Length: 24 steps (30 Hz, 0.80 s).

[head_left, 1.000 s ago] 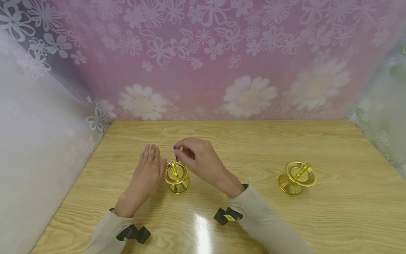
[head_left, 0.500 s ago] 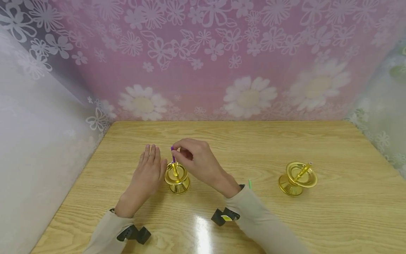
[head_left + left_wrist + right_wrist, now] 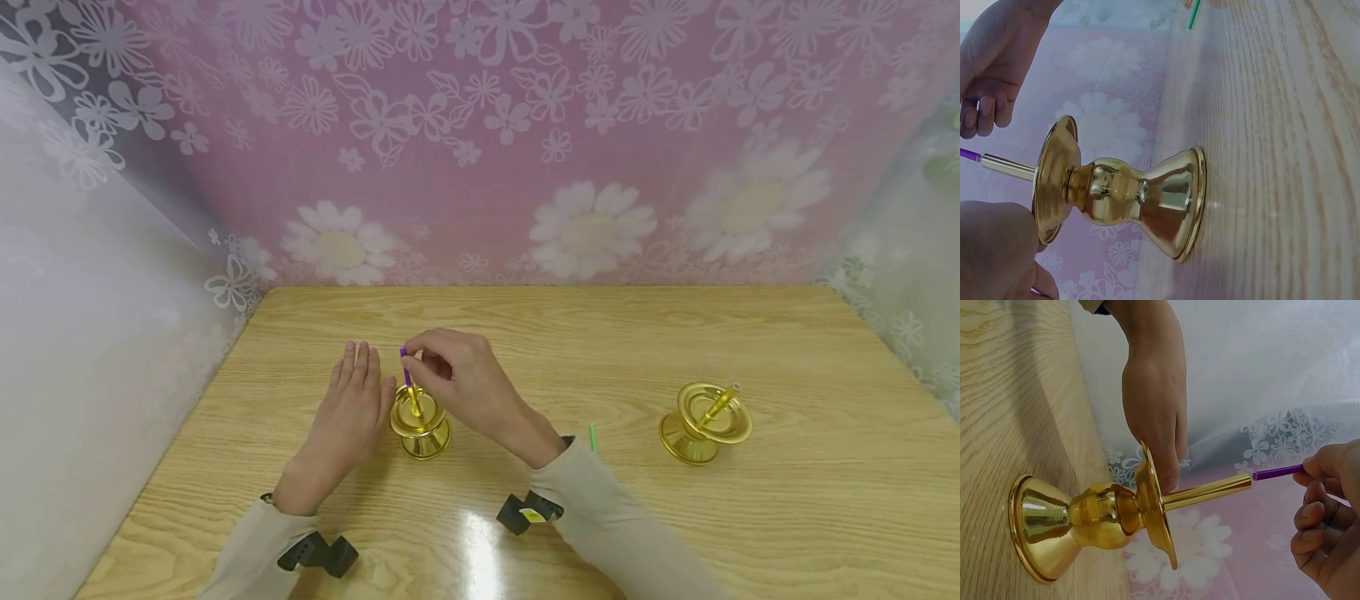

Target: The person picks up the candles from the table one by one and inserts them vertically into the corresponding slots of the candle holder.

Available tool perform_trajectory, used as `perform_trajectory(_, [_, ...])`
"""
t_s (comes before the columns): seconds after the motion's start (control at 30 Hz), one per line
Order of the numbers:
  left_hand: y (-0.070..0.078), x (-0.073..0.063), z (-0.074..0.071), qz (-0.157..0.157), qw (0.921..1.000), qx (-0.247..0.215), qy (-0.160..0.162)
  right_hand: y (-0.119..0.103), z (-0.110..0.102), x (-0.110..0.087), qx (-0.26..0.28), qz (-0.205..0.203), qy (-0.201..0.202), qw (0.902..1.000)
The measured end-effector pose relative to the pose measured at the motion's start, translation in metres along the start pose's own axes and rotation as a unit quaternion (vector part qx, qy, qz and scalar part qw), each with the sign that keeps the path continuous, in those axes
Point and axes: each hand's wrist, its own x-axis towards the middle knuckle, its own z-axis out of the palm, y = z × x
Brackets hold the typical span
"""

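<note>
A shiny gold candlestick [image 3: 425, 442] stands upright on the table, with a wide dish and a thin gold tube [image 3: 1210, 491] rising from it. My right hand [image 3: 468, 383] pinches a slim purple stick [image 3: 1279, 472] between thumb and fingertips. In the right wrist view the stick's lower end sits right at the tube's mouth, nearly in line with it; whether they touch I cannot tell. My left hand [image 3: 347, 421], fingers straight, is on the candlestick's left side with the thumb at the dish rim.
A second gold candlestick [image 3: 692, 442] with a tube on its dish stands to the right. A green stick [image 3: 593, 437] lies on the wooden table [image 3: 480, 317] beside my right sleeve, partly hidden. Floral-patterned cloth walls rise behind and at both sides.
My right hand has shifted slightly left, bringing the purple stick from behind the tube to over its mouth. More of the green stick shows. My left hand has stayed in place.
</note>
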Motion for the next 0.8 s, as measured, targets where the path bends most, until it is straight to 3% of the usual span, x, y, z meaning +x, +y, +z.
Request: perform_trajectory(0.8, [0.0027,-0.0004,-0.0014,-0.003,0.9999,-0.005,-0.013,0.0023,-0.0005,-0.0018,-0.003,0.005,-0.016,0.9999])
